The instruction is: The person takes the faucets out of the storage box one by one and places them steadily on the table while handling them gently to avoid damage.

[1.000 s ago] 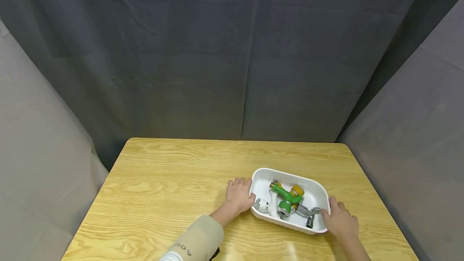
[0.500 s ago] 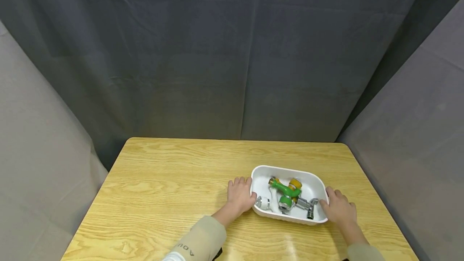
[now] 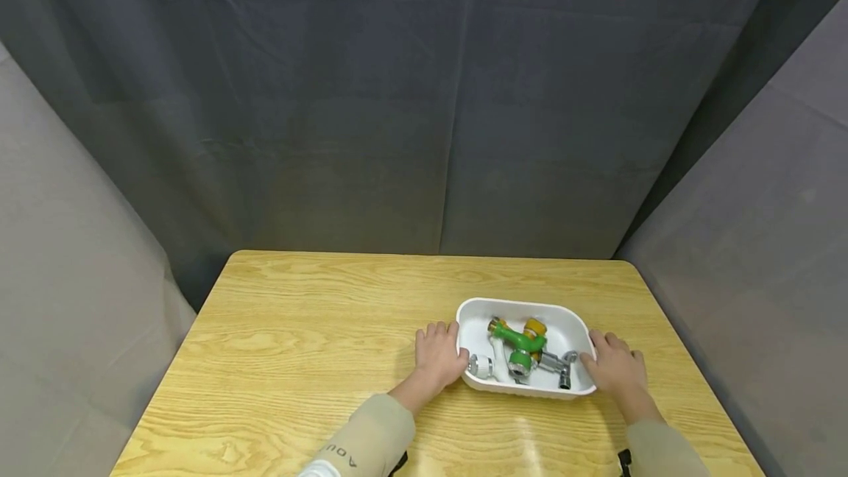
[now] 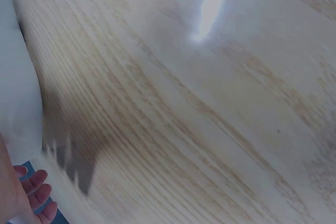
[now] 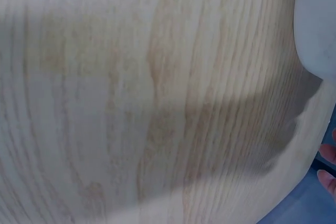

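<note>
In the head view, a white plastic tub (image 3: pixel 567 324) with rounded corners sits on the right half of the table. My left hand (image 3: pixel 437 353) holds its left end, thumb over the rim and fingers along the outside. At the opposite end, my right hand (image 3: pixel 616 364) grips it with the thumb on the rim. Inside lie what look like water taps: a green tap (image 3: pixel 519 339), a yellow one (image 3: pixel 534 327) partly beneath it, a white one (image 3: pixel 500 363) and a chrome one (image 3: pixel 558 364). Both wrist views show only the tub's outer wall (image 4: pixel 20 93) and some fingertips.
A wooden table (image 3: pixel 311 330) with light grain lies under everything. Behind it hangs a dark grey curtain (image 3: pixel 344 131). Pale grey cloth panels flank the table, one at left (image 3: pixel 73 278) and one at right (image 3: pixel 748 241).
The tub has turned counterclockwise, its right end swinging away from me until it lies nearly level in view. My right hand moved forward with it; my left hand barely shifted.
</note>
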